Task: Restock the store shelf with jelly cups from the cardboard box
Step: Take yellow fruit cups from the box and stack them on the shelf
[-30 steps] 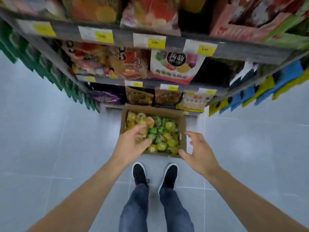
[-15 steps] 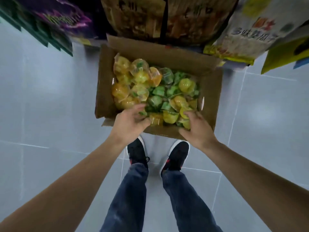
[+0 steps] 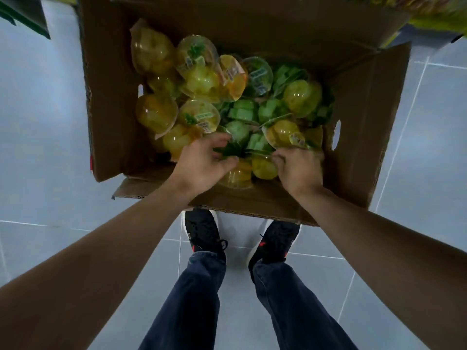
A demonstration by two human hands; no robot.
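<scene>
Looked straight down into an open cardboard box [image 3: 358, 122] on a grey tiled floor [image 3: 40, 152], flaps spread outward on all sides. Held a heap of jelly cups [image 3: 227, 104]: yellow and orange ones mostly to the left and along the near edge, green ones massed in the middle and toward the right. Lay tumbled at all angles, some on their sides, some lid-up with printed film showing.

Left hand [image 3: 204, 162] reached in over the near flap, back of the hand up, fingers curled down among the cups at the near middle of the heap. Thumb and fingertips closed around green film or a green cup edge; appeared to pinch it, though which cup exactly could not be told. Touched an orange cup [image 3: 237, 175] just beneath the thumb.

Right hand [image 3: 300, 168] reached in beside it, near but apart from the left, knuckles up, fingers bent under and hidden among the cups. Pressed against a yellow cup [image 3: 265, 166] on its inner side and sat just below a lid-up yellow cup [image 3: 285, 133]. Looked closed on something, but what it held could not be seen.

Both bare forearms entered from the bottom corners. Black shoes [image 3: 204, 233] and dark blue jeans [image 3: 192, 299] stood right against the near flap. Blurred packaging [image 3: 434, 18] showed at the top right corner, and a dark green edge [image 3: 22, 18] at the top left.
</scene>
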